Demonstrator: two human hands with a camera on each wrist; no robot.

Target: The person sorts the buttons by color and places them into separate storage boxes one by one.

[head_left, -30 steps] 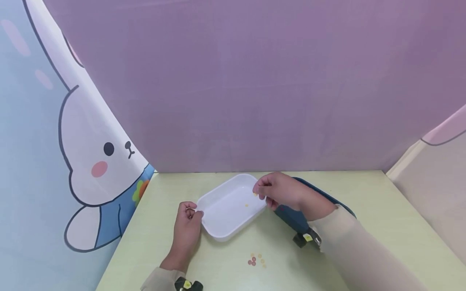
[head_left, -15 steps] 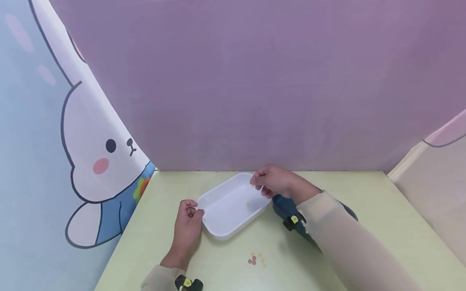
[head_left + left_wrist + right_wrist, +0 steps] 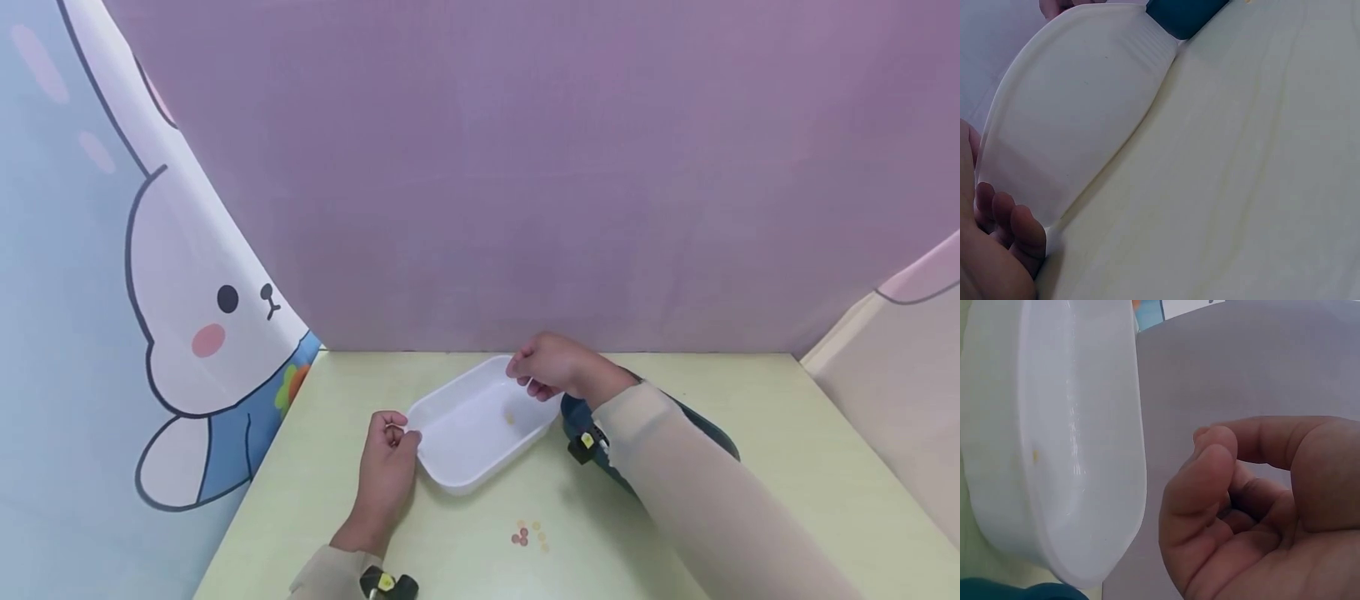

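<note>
A white rectangular tray [image 3: 465,433] is on the table, one end next to a dark teal tray [image 3: 705,429]. My left hand [image 3: 388,458] pinches its left end; in the left wrist view, curled fingers [image 3: 1022,228] lie against that end. Over the tray's far right corner is my right hand [image 3: 551,367], thumb and forefinger tips together. Nothing shows between those tips in the right wrist view, where the hand [image 3: 1241,506] is beside the tray. A small yellow spot [image 3: 510,418], likely small yellow pieces, lies inside the white tray; how many I cannot tell.
Several small red and yellow discs [image 3: 523,537] lie loose on the pale table [image 3: 450,550] nearer the body. My right forearm [image 3: 697,483] covers part of the teal tray. A purple cloth wall [image 3: 480,183] rises behind the table, and a rabbit-print cloth [image 3: 180,333] hangs at the left.
My right hand has moved up and slightly left over the tray. The yellow piece seen at its fingertips no longer shows there, and the yellow spot in the tray looks larger. My left hand stays put.
</note>
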